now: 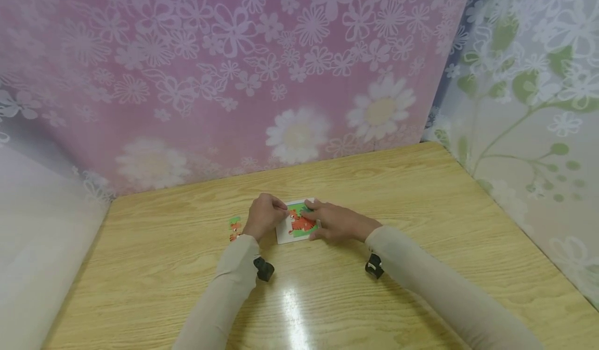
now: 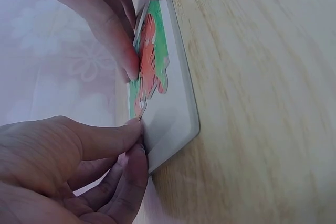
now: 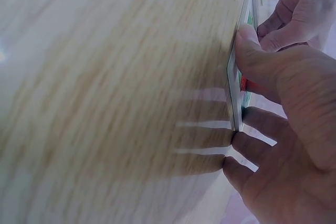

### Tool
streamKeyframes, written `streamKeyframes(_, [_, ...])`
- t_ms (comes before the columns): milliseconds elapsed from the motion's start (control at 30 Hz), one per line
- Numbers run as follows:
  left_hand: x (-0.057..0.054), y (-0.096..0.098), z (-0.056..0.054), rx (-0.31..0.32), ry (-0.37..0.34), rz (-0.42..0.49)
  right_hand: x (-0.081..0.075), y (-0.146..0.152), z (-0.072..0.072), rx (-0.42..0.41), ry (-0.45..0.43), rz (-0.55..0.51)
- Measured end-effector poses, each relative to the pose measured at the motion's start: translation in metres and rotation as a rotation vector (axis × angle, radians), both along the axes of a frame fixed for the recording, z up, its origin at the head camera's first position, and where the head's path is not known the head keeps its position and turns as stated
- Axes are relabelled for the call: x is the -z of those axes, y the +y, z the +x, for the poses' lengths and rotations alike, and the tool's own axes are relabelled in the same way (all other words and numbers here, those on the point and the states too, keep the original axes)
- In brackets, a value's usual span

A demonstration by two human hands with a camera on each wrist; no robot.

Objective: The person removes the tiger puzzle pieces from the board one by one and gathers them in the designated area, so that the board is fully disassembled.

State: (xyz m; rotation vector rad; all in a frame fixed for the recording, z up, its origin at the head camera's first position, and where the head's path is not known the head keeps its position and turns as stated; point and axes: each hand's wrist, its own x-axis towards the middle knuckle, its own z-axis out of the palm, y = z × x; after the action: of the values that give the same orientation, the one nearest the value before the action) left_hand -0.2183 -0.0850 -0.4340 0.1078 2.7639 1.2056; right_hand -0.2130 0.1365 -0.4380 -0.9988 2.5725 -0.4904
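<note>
A white-bordered jigsaw puzzle board (image 1: 284,234) lies on the wooden table, its picture an orange striped animal on green. Bare white backing (image 2: 170,116) shows on its left part. My left hand (image 1: 265,216) is at the board's far left, thumb and index fingertips pinching the edge of a puzzle piece (image 2: 138,107), which they partly hide. From the right, my right hand (image 1: 339,221) holds the board, thumb at the near edge and fingers spread over the picture and far side. A loose puzzle piece (image 1: 235,227), orange and green, lies left of the left wrist, partly covered.
The wood-grain table (image 1: 402,194) meets a pink flowered backdrop (image 1: 224,121) at the back and a pale leaf-patterned one (image 1: 538,147) on the right. Black wrist cameras sit under both sleeves. A bright light reflection crosses the table's near part.
</note>
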Motion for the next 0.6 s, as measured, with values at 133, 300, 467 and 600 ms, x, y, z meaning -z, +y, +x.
streamKeyframes(133, [0.0006, 0.0009, -0.0006, -0.009, 0.002, -0.010, -0.0012, 0.0002, 0.0005, -0.011, 0.007, 0.014])
streamKeyframes(300, [0.0002, 0.0028, 0.0000, -0.029, -0.004, -0.021, -0.0019, 0.0003, 0.0008, -0.025, 0.012, 0.018])
streamKeyframes(467, [0.0003, 0.0040, -0.0001, -0.040, -0.010, -0.026, -0.0022, 0.0007, 0.0006, -0.022, 0.012, 0.026])
streamKeyframes(600, [0.0010, 0.0041, -0.0004, -0.046, -0.012, -0.026, -0.0014, 0.0008, -0.0003, -0.016, 0.008, 0.035])
